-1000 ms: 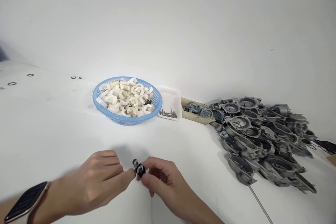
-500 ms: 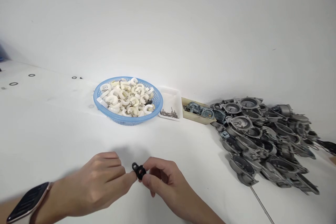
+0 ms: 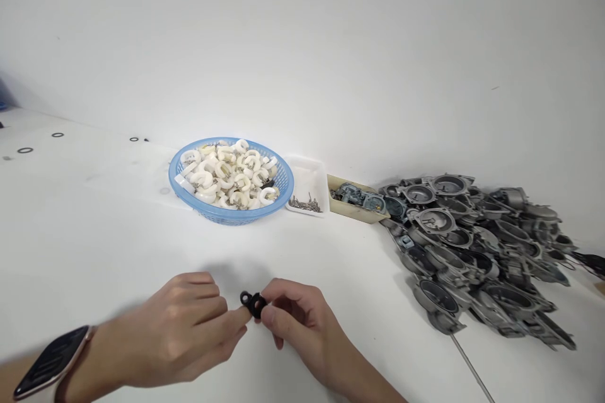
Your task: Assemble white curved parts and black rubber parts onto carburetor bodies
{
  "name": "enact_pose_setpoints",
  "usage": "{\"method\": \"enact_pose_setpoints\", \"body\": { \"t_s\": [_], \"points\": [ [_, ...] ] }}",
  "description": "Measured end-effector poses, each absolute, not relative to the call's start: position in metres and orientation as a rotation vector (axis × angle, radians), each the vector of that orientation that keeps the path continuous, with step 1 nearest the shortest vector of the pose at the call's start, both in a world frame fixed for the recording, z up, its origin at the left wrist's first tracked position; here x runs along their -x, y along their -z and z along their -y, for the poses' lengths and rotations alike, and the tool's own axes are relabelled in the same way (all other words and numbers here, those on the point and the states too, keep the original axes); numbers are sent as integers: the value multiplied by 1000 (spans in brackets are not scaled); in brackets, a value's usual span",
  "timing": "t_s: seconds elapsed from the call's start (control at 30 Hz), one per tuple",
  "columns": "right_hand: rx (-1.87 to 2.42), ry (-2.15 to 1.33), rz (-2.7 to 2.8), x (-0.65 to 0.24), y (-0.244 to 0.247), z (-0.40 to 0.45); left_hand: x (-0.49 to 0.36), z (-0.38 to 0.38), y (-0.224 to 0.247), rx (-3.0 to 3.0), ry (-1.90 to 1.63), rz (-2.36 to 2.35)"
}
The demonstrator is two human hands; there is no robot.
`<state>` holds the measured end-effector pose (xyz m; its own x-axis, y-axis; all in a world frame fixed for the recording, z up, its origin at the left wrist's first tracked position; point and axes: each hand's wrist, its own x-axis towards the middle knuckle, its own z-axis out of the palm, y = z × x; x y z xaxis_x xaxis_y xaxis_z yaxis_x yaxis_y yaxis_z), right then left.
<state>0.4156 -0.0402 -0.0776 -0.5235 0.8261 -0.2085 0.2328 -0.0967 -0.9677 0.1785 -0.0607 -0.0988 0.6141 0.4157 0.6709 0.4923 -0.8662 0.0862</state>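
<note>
A small black part with two ring-shaped holes (image 3: pixel 256 305) is held between my hands above the white table. My right hand (image 3: pixel 302 327) pinches its right side between thumb and forefinger, with the other fingers curled. My left hand (image 3: pixel 189 327) is closed, and its fingertips grip the part's left edge; the left thumb is mostly hidden. The smaller ring of the part points up and left, the larger one sits nearer my right fingers.
A blue basket (image 3: pixel 231 221) of white C-shaped pieces stands ahead. Beside it are a white tray (image 3: pixel 312 176) with small metal pins and a cream bin (image 3: pixel 352 212) of metal parts. Grey metal housings (image 3: pixel 472 252) are heaped at right, near a thin rod (image 3: pixel 472 370). Black rings (image 3: pixel 25 150) lie far left.
The black part and my right hand have shifted slightly right and up. My left fingertips have followed a little to the right, and the hold looks the same.
</note>
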Motion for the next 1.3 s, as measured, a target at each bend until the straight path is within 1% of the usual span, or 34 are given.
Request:
{"method": "enact_pose_setpoints", "body": {
  "t_s": [0.2, 0.27, 0.4, 0.5, 0.6, 0.9, 1.3],
  "points": [
    [1111, -1667, 1629, -415, 72, 38, -179, 61, 100, 2730, 1074, 782],
    [1085, -1669, 1618, -415, 70, 38, -180, 63, 98, 2760, 1162, 824],
    [1008, -1666, 1585, -416, 69, 38, -180, 67, 95, 2844, 1417, 1101],
    [994, -1642, 1563, -417, 71, 37, -178, 70, 93, 2931, 1464, 1301],
    [1019, -1642, 1493, -417, 75, 36, -177, 71, 93, 3072, 1443, 1363],
    [1097, -1665, 1291, -411, 76, 39, -179, 70, 91, 3250, 1200, 1273],
    [1075, -1654, 1296, -412, 74, 39, -179, 70, 95, 3261, 1165, 1274]
  ]
}}
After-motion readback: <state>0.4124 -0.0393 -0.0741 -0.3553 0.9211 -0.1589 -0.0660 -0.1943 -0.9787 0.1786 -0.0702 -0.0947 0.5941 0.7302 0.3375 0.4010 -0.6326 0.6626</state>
